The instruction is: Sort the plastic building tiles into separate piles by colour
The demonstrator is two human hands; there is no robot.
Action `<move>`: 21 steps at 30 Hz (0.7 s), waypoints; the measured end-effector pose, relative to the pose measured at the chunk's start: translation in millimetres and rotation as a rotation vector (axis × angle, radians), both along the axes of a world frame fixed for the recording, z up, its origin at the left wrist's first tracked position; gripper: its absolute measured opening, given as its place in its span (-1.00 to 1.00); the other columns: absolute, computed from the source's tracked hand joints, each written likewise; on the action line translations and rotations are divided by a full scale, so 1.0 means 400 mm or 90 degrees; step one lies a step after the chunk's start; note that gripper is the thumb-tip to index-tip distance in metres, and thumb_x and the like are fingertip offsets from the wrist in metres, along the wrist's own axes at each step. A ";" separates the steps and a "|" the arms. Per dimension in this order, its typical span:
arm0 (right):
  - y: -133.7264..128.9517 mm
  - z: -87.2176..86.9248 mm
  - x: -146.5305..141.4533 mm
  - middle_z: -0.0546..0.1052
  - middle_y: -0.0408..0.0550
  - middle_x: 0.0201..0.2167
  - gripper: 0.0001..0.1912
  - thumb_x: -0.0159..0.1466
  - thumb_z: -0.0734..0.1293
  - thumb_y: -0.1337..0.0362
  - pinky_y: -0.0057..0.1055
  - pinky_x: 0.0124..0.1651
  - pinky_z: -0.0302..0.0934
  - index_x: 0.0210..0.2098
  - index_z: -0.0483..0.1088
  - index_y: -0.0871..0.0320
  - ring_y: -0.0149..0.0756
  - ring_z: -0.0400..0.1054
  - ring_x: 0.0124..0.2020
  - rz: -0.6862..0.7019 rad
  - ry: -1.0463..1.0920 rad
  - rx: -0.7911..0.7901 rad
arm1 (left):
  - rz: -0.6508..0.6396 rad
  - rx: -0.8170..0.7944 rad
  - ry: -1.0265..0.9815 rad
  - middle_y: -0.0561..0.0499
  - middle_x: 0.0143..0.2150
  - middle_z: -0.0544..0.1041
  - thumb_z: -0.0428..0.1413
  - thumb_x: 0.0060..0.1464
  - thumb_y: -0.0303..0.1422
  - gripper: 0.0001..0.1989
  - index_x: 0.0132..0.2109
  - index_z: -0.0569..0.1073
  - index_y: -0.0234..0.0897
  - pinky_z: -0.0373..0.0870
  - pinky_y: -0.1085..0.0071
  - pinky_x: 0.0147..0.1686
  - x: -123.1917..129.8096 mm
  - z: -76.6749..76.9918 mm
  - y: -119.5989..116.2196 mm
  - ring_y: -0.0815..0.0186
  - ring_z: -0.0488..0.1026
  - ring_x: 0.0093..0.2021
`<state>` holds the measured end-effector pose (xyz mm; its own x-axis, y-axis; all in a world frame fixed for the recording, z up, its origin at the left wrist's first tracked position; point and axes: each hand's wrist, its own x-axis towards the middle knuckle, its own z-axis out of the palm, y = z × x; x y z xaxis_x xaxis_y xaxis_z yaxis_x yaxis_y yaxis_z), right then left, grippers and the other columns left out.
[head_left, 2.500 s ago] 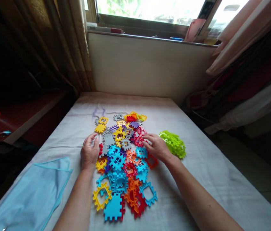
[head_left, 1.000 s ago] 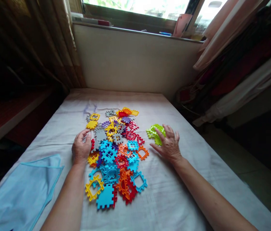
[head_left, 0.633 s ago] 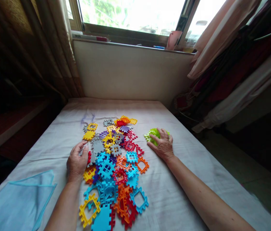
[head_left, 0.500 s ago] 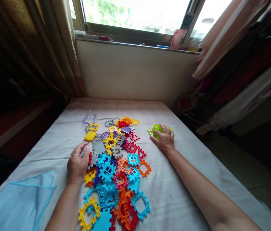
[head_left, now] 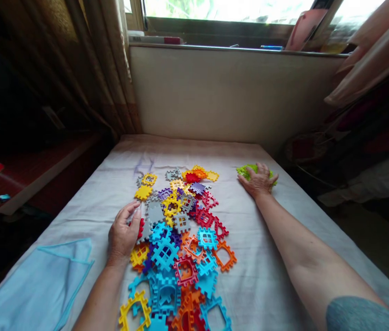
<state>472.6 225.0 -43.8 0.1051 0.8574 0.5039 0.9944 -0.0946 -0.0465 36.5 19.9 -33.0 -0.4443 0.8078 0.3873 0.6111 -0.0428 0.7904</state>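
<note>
My right hand (head_left: pixel 258 180) lies palm down with its fingers spread over lime-green interlocking plastic pieces (head_left: pixel 249 169), to the right of the main pile and partly hidden under it. Along the pile's left edge rests my left hand (head_left: pixel 123 232), fingers loosely extended and the thumb apart. A red piece (head_left: pixel 141 228) shows beside that thumb; whether they touch I cannot tell. The mixed pile holds a grey plate (head_left: pixel 155 212), a yellow piece (head_left: pixel 143 192), blue window-shaped pieces (head_left: pixel 165 253), an orange frame (head_left: pixel 233 261) and several red ones.
A folded light-blue cloth (head_left: pixel 39 285) lies at the front left of the sheet-covered surface (head_left: pixel 249 257). A low wall (head_left: pixel 222 96) and window sill with a pink cup (head_left: pixel 305 30) stand behind. Curtains hang left, clothes right.
The green pieces have shifted away from the pile, farther right, under my right hand, whose fingers are now spread wider. My left hand stays beside the pile. The camera view has turned.
</note>
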 end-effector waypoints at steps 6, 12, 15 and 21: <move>-0.098 0.017 -0.084 0.33 0.18 0.27 -0.59 0.32 0.19 0.15 0.23 0.30 -0.23 0.05 0.49 0.12 0.08 0.05 0.30 0.166 -0.014 0.045 | 0.012 0.012 -0.030 -0.11 -0.02 0.62 0.05 0.11 -0.08 -0.61 -0.09 0.56 -0.22 0.44 0.17 0.09 0.004 0.002 0.005 0.14 0.55 0.01; -0.258 0.003 -0.185 0.39 0.22 0.20 -0.55 0.34 0.17 0.14 0.04 0.25 0.08 0.10 0.46 0.15 0.04 0.20 0.23 0.210 0.158 0.006 | 0.005 0.002 -0.045 -0.10 0.00 0.60 0.05 0.10 -0.11 -0.62 -0.08 0.54 -0.24 0.47 0.23 0.04 0.010 0.014 0.006 0.19 0.56 -0.05; -0.376 0.010 -0.210 0.42 0.22 0.17 -0.48 0.37 0.13 0.03 -0.02 0.24 0.17 0.17 0.40 0.16 -0.01 0.27 0.20 0.273 0.255 -0.016 | 0.000 0.013 -0.053 -0.10 -0.03 0.61 0.04 0.10 -0.14 -0.64 -0.09 0.55 -0.24 0.46 0.23 0.04 0.012 0.016 0.006 0.20 0.56 -0.06; -0.685 0.058 -0.267 0.17 0.16 0.39 -0.10 0.19 0.26 -0.34 0.04 0.34 0.04 0.35 0.20 0.04 0.08 0.09 0.36 0.622 0.137 -0.127 | 0.000 0.012 -0.061 -0.08 -0.08 0.60 0.02 0.12 -0.17 -0.65 -0.08 0.54 -0.25 0.47 0.26 0.00 0.010 0.005 0.009 0.23 0.54 -0.08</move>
